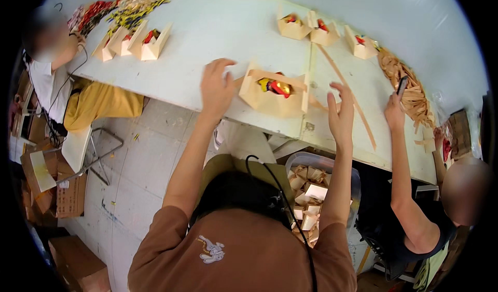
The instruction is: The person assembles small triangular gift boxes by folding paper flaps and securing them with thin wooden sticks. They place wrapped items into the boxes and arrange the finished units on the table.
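Observation:
A small cream-coloured box [275, 104] with an open top stands on the table before me, with red, yellow and gold contents showing. A tan strip [282, 79] spans its top, and loose strip ends stick out on both sides. My left hand [217, 89] hovers just left of the box, fingers bent and apart, with nothing seen in it. To the right of the box, my right hand [341, 114] is raised with thumb and fingers spread, apart from the box.
The white table [187, 32] bears similar boxes [150, 42] at left and more boxes [294, 27] at the back. A long tan strip [348, 87] lies near a strip pile [407, 87]. Co-workers sit on both sides; the right one's hand [395, 110] holds a dark tool. Below is a bin [355, 188] of boxes.

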`<state>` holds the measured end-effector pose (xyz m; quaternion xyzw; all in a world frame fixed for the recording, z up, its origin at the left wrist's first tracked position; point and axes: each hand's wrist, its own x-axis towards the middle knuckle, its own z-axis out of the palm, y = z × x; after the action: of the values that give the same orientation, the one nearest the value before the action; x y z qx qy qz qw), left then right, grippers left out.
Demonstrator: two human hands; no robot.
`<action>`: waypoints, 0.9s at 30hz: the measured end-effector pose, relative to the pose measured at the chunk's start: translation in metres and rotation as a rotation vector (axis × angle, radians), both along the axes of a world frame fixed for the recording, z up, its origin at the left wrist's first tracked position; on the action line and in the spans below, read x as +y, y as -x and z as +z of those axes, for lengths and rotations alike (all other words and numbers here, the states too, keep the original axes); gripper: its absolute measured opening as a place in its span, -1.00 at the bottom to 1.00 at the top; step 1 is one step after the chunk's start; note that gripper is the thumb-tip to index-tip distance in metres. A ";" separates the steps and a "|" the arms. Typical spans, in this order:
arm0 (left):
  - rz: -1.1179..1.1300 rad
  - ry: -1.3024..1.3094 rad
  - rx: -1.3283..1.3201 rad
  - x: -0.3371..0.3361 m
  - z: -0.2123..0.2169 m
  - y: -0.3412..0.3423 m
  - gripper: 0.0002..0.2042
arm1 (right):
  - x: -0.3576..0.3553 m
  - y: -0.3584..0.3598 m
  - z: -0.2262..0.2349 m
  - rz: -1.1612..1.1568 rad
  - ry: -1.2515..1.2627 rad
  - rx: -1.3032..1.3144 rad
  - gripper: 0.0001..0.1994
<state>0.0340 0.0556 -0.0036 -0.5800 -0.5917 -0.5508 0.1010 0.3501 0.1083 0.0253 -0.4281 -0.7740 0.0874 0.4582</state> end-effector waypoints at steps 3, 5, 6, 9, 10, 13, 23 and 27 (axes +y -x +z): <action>-0.400 0.247 -0.427 0.014 0.003 -0.010 -0.78 | 0.024 0.042 -0.006 0.015 0.105 -0.049 -0.65; -0.465 0.382 -0.600 0.017 0.002 -0.005 -0.75 | 0.019 0.068 0.010 0.025 0.415 -0.005 -0.59; -0.500 0.449 -0.687 0.018 0.002 -0.003 -0.73 | 0.016 0.072 0.012 0.038 0.404 -0.007 -0.60; -0.493 0.548 -0.642 0.014 0.005 0.007 -0.69 | 0.010 0.071 0.009 0.064 0.401 -0.072 -0.63; -0.502 0.576 -0.686 0.013 0.004 0.010 -0.67 | 0.013 0.064 0.005 0.065 0.420 -0.134 -0.64; -0.627 0.688 -0.888 0.013 0.002 0.025 -0.60 | 0.017 0.053 -0.002 0.090 0.452 -0.146 -0.67; -0.246 0.807 -0.272 0.002 0.025 0.023 -0.64 | 0.020 0.032 0.005 0.087 0.409 -0.085 -0.57; -0.399 0.980 -0.234 0.000 0.030 0.046 -0.67 | 0.023 0.003 0.015 0.137 0.557 -0.063 -0.59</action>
<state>-0.0124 0.0555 0.0263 -0.5952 -0.6648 -0.2795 -0.3544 0.3469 0.1309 0.0399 -0.4867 -0.7611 0.3142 0.2918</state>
